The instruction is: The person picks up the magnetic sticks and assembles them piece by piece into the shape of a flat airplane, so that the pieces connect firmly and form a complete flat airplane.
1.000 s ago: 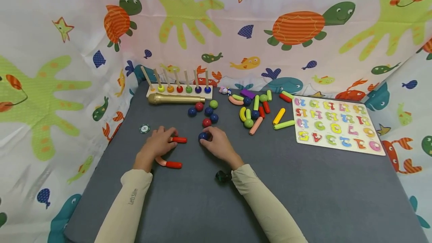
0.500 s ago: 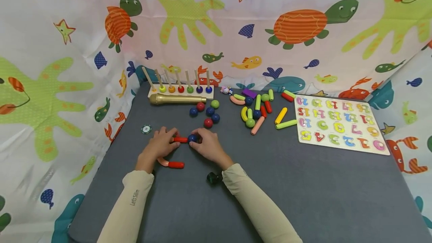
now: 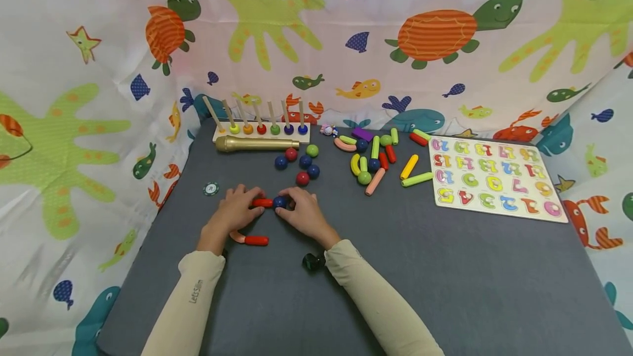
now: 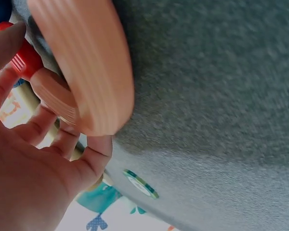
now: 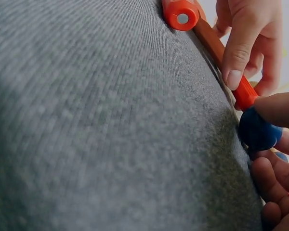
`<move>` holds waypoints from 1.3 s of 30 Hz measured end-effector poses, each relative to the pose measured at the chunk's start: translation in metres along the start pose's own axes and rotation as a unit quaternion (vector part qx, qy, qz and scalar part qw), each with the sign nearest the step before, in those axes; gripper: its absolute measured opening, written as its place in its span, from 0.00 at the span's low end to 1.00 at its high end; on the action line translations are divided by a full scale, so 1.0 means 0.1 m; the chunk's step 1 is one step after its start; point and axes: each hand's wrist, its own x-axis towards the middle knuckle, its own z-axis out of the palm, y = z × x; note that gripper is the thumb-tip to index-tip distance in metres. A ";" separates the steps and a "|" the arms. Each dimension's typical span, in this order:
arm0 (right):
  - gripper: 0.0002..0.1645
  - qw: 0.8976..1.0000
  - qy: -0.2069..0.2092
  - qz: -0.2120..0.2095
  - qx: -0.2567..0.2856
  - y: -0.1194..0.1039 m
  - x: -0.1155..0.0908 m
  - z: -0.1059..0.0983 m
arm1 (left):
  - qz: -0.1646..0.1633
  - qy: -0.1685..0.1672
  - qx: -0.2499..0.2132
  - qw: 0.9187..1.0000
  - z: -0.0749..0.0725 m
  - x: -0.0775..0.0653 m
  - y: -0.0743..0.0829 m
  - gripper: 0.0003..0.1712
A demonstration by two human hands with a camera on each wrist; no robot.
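Observation:
My left hand (image 3: 233, 212) holds a red rod (image 3: 262, 202) between thumb and fingers, low over the table. A curved peach piece (image 4: 55, 96) joins the rod's other end in the left wrist view. In my right hand (image 3: 304, 214) a dark blue ball (image 3: 279, 202) is pinched between thumb and fingers. The ball sits against the free end of the rod, as the right wrist view shows. Nearer the person lies a second red rod (image 3: 256, 240), joined to another curved peach piece (image 4: 94, 62). This rod's end has a silver disc (image 5: 183, 19).
Beyond the hands lie loose red, blue and green balls (image 3: 303, 178), a gold microphone-shaped stick (image 3: 257, 144) and a pegged board (image 3: 277, 135). A poker chip (image 3: 210, 188) is at left. Right of centre are mixed rods and balls (image 3: 375, 181), then a number puzzle board (image 3: 499, 180).
My right hand has moved left with the blue ball, bringing it up against the end of the red rod. My left hand has stayed in place on the rod.

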 end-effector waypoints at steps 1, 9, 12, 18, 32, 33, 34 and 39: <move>0.20 1.000 -0.001 0.000 0.002 0.00 0.00 -0.01 | 0.004 -0.001 0.000 1.000 0.00 0.00 0.01 0.20; 0.20 1.000 -0.013 -0.004 0.019 0.01 0.02 -0.02 | 0.020 -0.013 -0.007 1.000 -0.04 0.00 0.04 0.18; 0.21 0.999 -0.024 -0.001 0.036 0.02 0.02 -0.04 | 0.021 -0.015 -0.011 1.000 -0.04 0.00 0.03 0.18; 0.18 0.995 -0.034 0.005 0.090 0.07 -0.02 -0.26 | 0.025 -0.007 -0.016 1.000 -0.04 -0.02 0.00 0.17; 0.16 0.995 0.071 0.068 0.030 0.39 -0.02 -1.31 | 0.030 -0.020 -0.030 0.999 -0.04 0.01 -0.01 0.14; 0.15 0.994 0.081 0.073 0.017 0.43 -0.02 -1.37 | 0.031 -0.021 -0.033 0.999 -0.04 0.01 0.00 0.13; 0.15 0.993 0.088 0.078 0.003 0.45 -0.02 -1.44 | 0.032 -0.022 -0.036 0.999 -0.04 0.01 0.00 0.13; 0.15 0.991 0.086 0.093 -0.047 0.58 0.03 -1.71 | 0.031 -0.029 -0.045 0.998 -0.04 0.05 0.02 0.14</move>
